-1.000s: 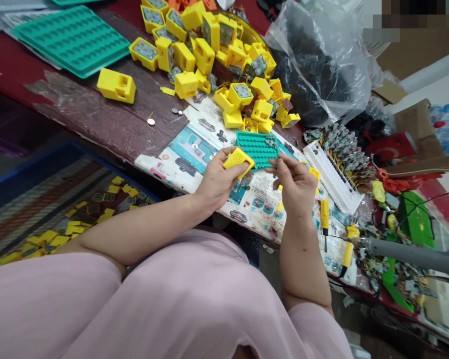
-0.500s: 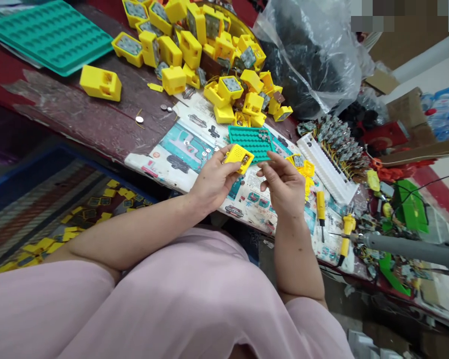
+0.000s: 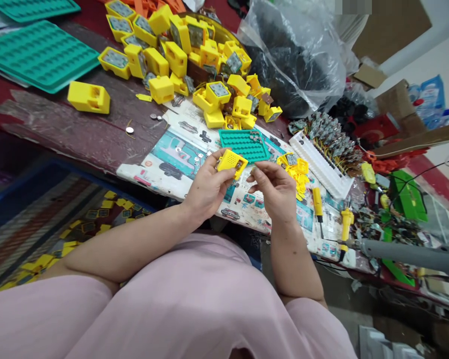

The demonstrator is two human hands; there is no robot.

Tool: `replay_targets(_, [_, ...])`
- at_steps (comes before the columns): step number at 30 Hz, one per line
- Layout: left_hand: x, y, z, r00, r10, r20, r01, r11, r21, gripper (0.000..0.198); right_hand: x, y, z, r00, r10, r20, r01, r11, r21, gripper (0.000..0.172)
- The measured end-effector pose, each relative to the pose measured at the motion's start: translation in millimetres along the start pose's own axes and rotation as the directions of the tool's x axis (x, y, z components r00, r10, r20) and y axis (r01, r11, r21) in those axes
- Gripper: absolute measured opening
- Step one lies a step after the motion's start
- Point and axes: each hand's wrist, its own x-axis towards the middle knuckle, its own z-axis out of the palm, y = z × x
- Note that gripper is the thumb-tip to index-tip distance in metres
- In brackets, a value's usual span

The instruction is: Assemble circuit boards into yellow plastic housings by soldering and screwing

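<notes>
"Yellow plastic over a crowded tabletop [image 3: 97,132]: we find a small case [image 3: 230,162] aloft near the close edge, with a small green tray [image 3: 239,148] just beyond it at one o'clock. Which of the hands has it?"

"The left hand [image 3: 209,184], closed firmly on the case, its thumb along the near edge and its fingers mostly hidden behind. At the case's four o'clock, apart from it, we have the right hand [image 3: 279,192], thumb and forefinger drawn almost together; whether anything sits between them, we cannot tell."

"How do we expect the case to handle?"

"Light and stiff, we judge, with moulded walls smooth enough to slip if pinched loosely. We would take it by the long sides and keep pressure off the open recess [image 3: 240,163] at its three o'clock end, where something metallic shows and may bend easily."

"And around it, by the same clock?"

"We place a heap of yellow cases [image 3: 176,59] at eleven, a white rack [image 3: 318,164] at three and a yellow-handled screwdriver [image 3: 317,202] at four. Small metal discs [image 3: 253,134] lie gathered toward the green tray's one o'clock corner."
</notes>
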Motion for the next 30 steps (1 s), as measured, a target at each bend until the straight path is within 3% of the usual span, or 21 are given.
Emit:
replay_targets(6, [0.7,-0.8,0.1,1.000,0.005,0.000,-0.005,1.000,-0.018,0.044,-1.1,-0.8,-1.9,0.991,0.125,0.041,-0.131,0.976,0.174,0.029])
replay_targets(9, [0.7,-2.3,0.6,1.000,0.016,0.012,-0.016,1.000,-0.011,0.044,-3.6,-2.4,-0.2,0.995,0.104,0.012,-0.104,0.987,0.123,0.027])
replay_targets(11, [0.5,-3.4,1.1,1.000,0.021,0.013,-0.021,1.000,-0.013,0.043,-5.9,-3.0,2.1,0.999,0.010,-0.040,-0.009,1.000,0.008,0.023])
replay_targets(13, [0.1,-4.4,1.6,1.000,0.015,0.011,-0.015,1.000,-0.017,0.044,-7.9,-2.7,5.0,0.977,-0.194,-0.091,0.178,0.972,-0.154,0.015])
replay_targets(16, [-0.7,-6.1,1.4,1.000,0.006,0.014,-0.006,1.000,-0.016,0.046,-8.2,0.3,9.0,0.848,-0.524,-0.083,0.454,0.798,-0.397,0.004])
replay_targets(18, [-1.2,-7.6,0.8,0.999,0.011,0.031,-0.011,1.000,-0.013,0.048,-6.9,3.5,10.9,0.763,-0.645,-0.040,0.543,0.673,-0.502,0.005])
replay_targets(21, [-1.7,-10.2,-0.5,0.997,0.037,0.070,-0.036,0.999,-0.019,0.052,-4.2,8.5,12.0,0.689,-0.724,0.019,0.601,0.557,-0.573,0.010])
replay_targets(24, [-1.6,-13.5,-2.6,0.991,0.081,0.107,-0.080,0.997,-0.015,0.054,-2.3,10.5,12.0,0.663,-0.747,0.034,0.618,0.522,-0.588,0.014])
replay_targets(27, [-0.5,-17.4,-6.2,0.982,0.134,0.134,-0.136,0.991,0.008,0.055,-1.1,8.5,11.6,0.667,-0.744,0.047,0.616,0.514,-0.597,0.012])
replay_targets(30, [1.9,-21.5,-10.9,0.972,0.183,0.145,-0.189,0.982,0.025,0.056,-0.8,5.6,10.4,0.706,-0.701,0.101,0.600,0.516,-0.612,0.007])
